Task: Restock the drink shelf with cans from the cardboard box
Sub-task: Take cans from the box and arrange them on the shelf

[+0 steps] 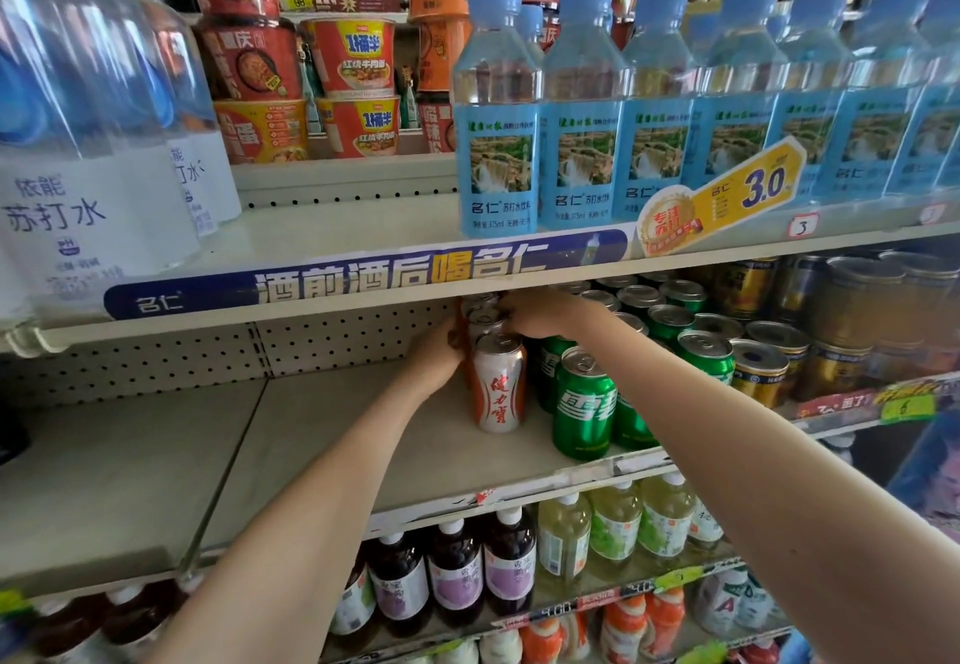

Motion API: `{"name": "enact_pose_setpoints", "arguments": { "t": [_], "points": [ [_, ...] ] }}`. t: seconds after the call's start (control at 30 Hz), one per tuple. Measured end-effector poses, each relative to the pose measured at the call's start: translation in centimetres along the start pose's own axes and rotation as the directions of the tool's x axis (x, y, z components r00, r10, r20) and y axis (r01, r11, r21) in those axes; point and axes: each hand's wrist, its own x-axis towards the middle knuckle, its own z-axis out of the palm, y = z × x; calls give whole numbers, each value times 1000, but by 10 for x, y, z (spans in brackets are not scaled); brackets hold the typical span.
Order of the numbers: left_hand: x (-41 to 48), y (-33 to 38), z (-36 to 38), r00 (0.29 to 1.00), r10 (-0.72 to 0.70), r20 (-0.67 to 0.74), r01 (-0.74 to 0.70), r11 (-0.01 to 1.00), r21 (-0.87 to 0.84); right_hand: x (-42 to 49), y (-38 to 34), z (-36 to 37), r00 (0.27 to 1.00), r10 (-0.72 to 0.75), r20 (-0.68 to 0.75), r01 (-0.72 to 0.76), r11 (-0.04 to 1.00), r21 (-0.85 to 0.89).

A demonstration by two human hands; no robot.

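Beige shop shelf bears white-orange cans, which left hand and right hand grip, beside green cans.

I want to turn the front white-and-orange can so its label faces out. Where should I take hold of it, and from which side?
Take the white-and-orange can round the middle of its upright body, coming from the front-left. The shelf is bare on that side, while green cans stand close on its right and more cans stand behind it.

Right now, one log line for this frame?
left hand: at left side of white-orange cans | right hand: gripping a rear can | green cans: adjacent right
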Motion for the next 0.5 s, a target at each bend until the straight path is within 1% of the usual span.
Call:
{"name": "enact_pose_setpoints", "arguments": {
  "t": [0.13,0.23,0.33,0.43,0.5],
  "points": [
    [10,-2,2,1000,9,5,-10,996,84,-2,2,-2,999,-37,-12,37,999,-15],
    [16,-8,2,999,37,-36,-33,995,97,0,3,-1,999,-45,-16,45,999,-28],
    [16,-8,5,996,31,-79,-23,996,91,-3,2,-3,999,-41,13,42,998,-36],
    [14,-9,6,996,14,-90,-14,1000,2,-14,-2,-8,996,-92,-13,92,996,18],
    [9,-6,4,998,-42,-44,34,988,-154,-21,-4,-11,992,-119,-31,121,990,75]
  ]
}}
